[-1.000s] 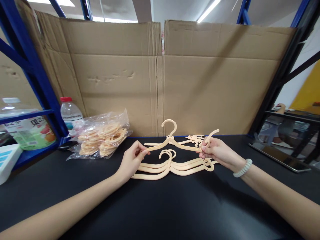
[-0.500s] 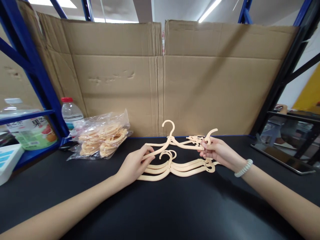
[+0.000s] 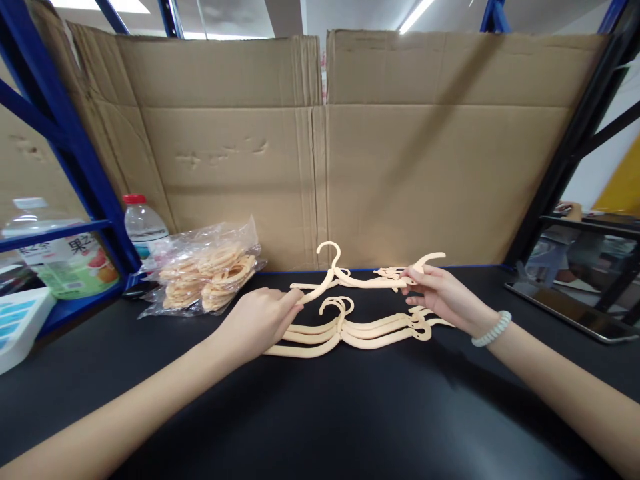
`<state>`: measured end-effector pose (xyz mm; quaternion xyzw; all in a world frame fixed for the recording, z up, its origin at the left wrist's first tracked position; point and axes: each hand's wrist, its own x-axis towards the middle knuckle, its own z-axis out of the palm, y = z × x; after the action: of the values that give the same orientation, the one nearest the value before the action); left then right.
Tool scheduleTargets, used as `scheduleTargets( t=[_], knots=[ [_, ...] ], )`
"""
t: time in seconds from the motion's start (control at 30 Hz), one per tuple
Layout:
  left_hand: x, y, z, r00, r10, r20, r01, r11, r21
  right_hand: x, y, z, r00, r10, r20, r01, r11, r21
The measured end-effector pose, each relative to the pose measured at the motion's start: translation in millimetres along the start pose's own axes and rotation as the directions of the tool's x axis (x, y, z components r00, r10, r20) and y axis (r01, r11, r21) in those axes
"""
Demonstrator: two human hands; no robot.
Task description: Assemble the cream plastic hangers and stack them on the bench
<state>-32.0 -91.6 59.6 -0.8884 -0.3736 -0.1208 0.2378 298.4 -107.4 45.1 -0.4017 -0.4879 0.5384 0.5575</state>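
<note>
Black tabletop (image 3: 320,413), backed by cardboard (image 3: 320,153) along its far edge; blue racking at the left.

Item 1: hanger (image 3: 345,279), cream plastic, lifted just above the tabletop near the middle of the far edge. Left hand (image 3: 257,319) pinches its left arm tip between thumb and fingers; right hand (image 3: 443,297) pinches the right end, where a loose hook piece (image 3: 429,259) sticks up past the fingers.

Item 2: stack (image 3: 350,328) of like hangers, flat on the tabletop just nearer than item 1, hooks aligned at centre.

Item 3: bag (image 3: 205,272) of cream rings, far left, beside a bottle (image 3: 143,227).

Handling note, a judgement: thin arms will flex, so keep both grips light and level. Hold the hanger's hook over the stack's hooks and square the ends, so nothing snags.
</note>
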Motion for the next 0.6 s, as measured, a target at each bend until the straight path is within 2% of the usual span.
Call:
scheduleTargets(
  t=[0.13, 0.23, 0.37, 0.47, 0.53, 0.6],
  knots=[
    [0.6, -8.3, -16.0, 0.995, 0.035, 0.092, -0.032, 0.999, -0.035, 4.4, -12.0, -16.2, 0.999, 0.032, 0.018, -0.033, 0.999, 0.03],
    [-2.4, -9.7, -28.8, 0.971, 0.157, 0.18, -0.141, 0.985, -0.097, 6.0, -20.8, -33.5, 0.993, 0.095, 0.068, -0.09, 0.993, -0.08],
    [-6.5, -2.8, -40.4, 0.932, 0.281, 0.23, -0.23, 0.947, -0.224, 6.1, -27.9, -54.2, 0.984, 0.115, 0.133, -0.078, 0.963, -0.259],
    [-7.8, 4.2, -43.0, 0.908, 0.307, 0.286, -0.233, 0.936, -0.265, 5.9, -31.5, -61.6, 0.948, 0.187, 0.259, -0.038, 0.87, -0.491],
    [-8.1, 8.0, -42.5, 0.897, 0.304, 0.32, -0.218, 0.935, -0.279, 5.7, -33.0, -62.2, 0.9, 0.261, 0.349, 0.021, 0.775, -0.632],
    [-8.1, 11.1, -41.5, 0.89, 0.299, 0.345, -0.204, 0.936, -0.286, 5.7, -32.9, -60.7, 0.855, 0.322, 0.407, 0.069, 0.707, -0.704]
  ],
)
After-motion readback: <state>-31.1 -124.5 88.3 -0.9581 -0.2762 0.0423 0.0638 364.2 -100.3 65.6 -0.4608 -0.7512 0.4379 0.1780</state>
